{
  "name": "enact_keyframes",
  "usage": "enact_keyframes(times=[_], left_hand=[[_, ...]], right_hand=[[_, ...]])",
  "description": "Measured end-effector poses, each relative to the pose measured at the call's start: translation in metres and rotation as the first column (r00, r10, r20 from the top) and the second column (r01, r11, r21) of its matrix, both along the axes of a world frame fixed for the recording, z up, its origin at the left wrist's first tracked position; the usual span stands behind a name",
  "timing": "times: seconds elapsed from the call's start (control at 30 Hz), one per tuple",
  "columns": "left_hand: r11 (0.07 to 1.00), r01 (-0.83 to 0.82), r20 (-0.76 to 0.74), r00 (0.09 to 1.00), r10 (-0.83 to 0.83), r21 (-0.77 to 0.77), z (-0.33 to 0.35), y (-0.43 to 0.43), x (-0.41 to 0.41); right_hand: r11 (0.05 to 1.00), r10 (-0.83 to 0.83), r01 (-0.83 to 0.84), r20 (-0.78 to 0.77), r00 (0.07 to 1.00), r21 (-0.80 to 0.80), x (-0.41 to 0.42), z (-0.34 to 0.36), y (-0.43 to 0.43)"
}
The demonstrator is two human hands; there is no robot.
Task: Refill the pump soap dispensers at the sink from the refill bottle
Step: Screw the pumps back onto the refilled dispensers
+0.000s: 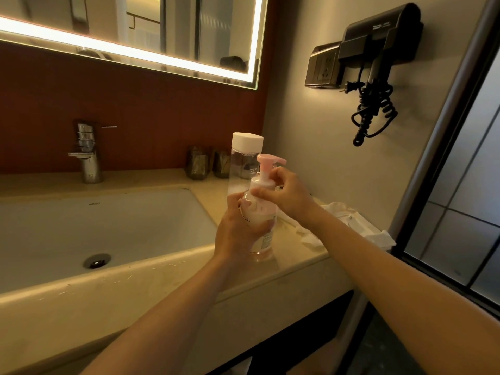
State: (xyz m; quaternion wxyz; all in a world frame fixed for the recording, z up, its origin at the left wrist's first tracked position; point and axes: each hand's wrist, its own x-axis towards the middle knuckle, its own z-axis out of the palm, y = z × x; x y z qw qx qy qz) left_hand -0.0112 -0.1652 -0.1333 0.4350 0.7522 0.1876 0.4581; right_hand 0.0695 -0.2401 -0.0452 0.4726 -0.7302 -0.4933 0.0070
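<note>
The tap [88, 152] stood at nine o'clock from the dispenser, behind the sink [151, 220]. A small mark on the sink's back wall was too faint to read. The drain [96, 260] lay at about eight o'clock. The mirror [135, 36] at ten o'clock was cut off by the top and left edges. Two dark cups [198, 166] sat at the wall, their detail lost in shadow.

The left hand [238, 231] was curled round the body of the dispenser [263, 212], covering much of its label; only "OUDS" could be read, with smaller print below too blurred. The dispenser stood upright with its base on the counter [297, 255], just right of the sink, its pink pump on. The refill bottle [244, 158], clear with its white cap on, stood just behind at eleven o'clock, its lower part hidden by the hand and dispenser.

The right hand [286, 196], at two o'clock, pinched the collar under the pump between thumb and fingers. A white cloth [351, 223] lay at three o'clock, partly under the forearm. At one o'clock hung a socket [323, 67] and a dryer [378, 36], the dryer's lettering illegible.
</note>
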Motion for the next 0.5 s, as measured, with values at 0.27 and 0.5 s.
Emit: enact_keyframes(times=[0.27,0.5], left_hand=[[1.0,0.01,-0.031,0.999,-0.01,-0.004,0.005,0.003,-0.002],[0.998,0.01,-0.038,0.999,-0.013,-0.067,0.009,0.024,0.003]], right_hand=[[0.996,0.093,-0.093,-0.074,0.993,0.014,0.007,0.001,-0.002],[0.954,-0.134,0.188,-0.229,0.964,0.234,0.046,-0.023,-0.01]])
